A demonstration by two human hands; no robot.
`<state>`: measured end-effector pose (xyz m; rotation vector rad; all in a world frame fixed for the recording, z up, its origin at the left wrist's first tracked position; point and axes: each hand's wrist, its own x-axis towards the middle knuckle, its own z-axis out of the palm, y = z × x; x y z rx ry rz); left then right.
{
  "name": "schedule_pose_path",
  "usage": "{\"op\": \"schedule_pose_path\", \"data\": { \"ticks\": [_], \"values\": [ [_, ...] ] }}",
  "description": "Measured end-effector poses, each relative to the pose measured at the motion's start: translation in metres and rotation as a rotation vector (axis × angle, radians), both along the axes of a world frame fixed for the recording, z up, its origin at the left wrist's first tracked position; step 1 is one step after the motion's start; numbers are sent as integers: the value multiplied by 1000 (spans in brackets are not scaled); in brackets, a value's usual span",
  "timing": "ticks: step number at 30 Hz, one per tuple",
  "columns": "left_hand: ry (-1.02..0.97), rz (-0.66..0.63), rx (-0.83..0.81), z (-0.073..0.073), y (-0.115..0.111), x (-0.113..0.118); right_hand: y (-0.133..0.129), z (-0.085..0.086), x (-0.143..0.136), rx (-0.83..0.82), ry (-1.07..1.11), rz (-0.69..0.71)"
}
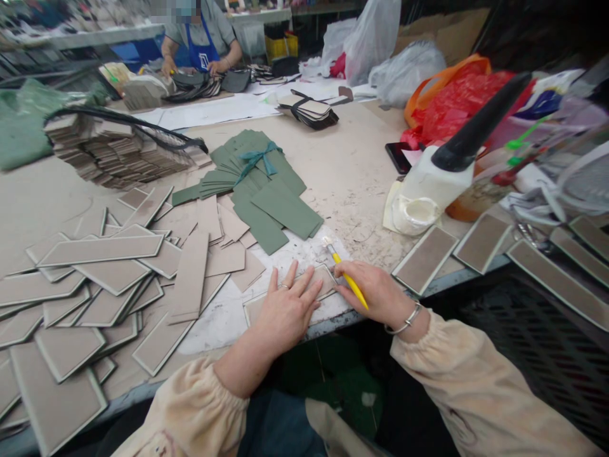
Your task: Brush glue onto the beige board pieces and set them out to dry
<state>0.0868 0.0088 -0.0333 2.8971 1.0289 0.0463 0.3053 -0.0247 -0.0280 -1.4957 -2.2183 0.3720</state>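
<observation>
While a beige panel [326, 280] is held down at the near edge of the bench [359, 143] by the left hand [290, 306], whose fingers are spread flat over it, a yellow brush [356, 290] is pinched between the thumb and fingers of the right hand [380, 292]. The brush is slanted, its bristles pointed away from the near edge and its handle end angled back toward it. A bracelet [406, 320] is worn on the right wrist. Under the panel a pale, stained sheet [212, 330] is spread.

Along the near edge, to the right, pale-bordered panels [425, 259] are set out, some jutting past it; below them a dark crate [533, 355] is partly seen. Toward the near left corner a loose heap of bordered panels [114, 270] is scattered, with plain beige strips [190, 276] laid against its right side.

Beyond the left hand, green pieces [288, 206] are fanned and stacked, some tied with a teal strip [259, 158]. Toward the right edge a white bottle [440, 184] with a black nozzle is placed, and a phone [396, 157] is laid near it. Toward the left edge a thick strapped stack [118, 149] is seen. At the far edge, dark pieces [190, 81] are handled by another person [202, 47] in a blue apron.
</observation>
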Motion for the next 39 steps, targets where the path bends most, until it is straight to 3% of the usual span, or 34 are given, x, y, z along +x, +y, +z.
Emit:
{"op": "schedule_pose_path", "data": {
  "ticks": [13,25,33,39],
  "values": [
    [1,-11,26,2,-1,3,0,1,-2,3,-32,2],
    [31,-37,-5,6,-5,4,-1,4,-6,-44,-78,-87],
    [40,-32,-5,5,-5,6,0,1,1,98,98,-14],
    [28,-20,-13,7,-6,8,0,-3,-10,61,-15,74]
  ]
}}
